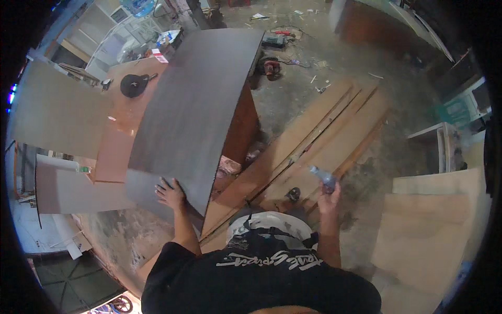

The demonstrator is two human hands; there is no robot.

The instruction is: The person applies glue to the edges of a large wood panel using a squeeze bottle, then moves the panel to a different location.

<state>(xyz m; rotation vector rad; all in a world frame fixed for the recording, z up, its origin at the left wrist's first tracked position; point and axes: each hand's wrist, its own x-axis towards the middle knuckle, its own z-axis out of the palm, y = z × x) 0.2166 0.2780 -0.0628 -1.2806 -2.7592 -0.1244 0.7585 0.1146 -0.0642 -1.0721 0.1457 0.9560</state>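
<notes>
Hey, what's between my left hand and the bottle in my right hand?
The head view shows part of the gray sheet, then wooden boards, between your left hand and the bottle.

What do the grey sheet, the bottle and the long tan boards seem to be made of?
Grey sheet, under the left hand: perhaps laminated wood panel, dull finish; broad even face, thin edge, core unclear.
Bottle, in the right hand: likely plastic, smooth; it looks bluish and see-through.
Long tan boards: probably wood or plywood, matte and unpainted-looking; plain tan faces.
</notes>
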